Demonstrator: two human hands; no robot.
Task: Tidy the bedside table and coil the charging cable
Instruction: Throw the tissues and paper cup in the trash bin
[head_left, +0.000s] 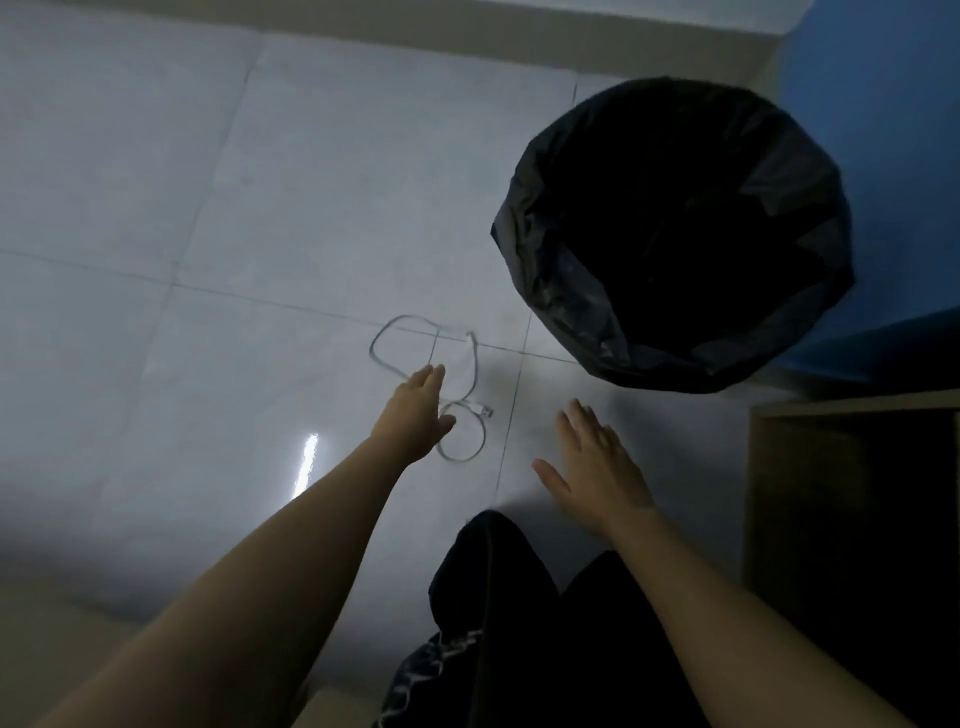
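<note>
White charging cable (476, 364) lies in loose, uncoiled loops on the floor (208, 208) just past our left hand (415, 410), fingers straight and empty, our right hand (597, 462) spread nearby, so we judge coiling not yet begun.

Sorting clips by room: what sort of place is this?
Likely a bedroom corner: glossy pale tiled floor, round bin lined with a black bag beside a blue wall, white charging cable.
</note>
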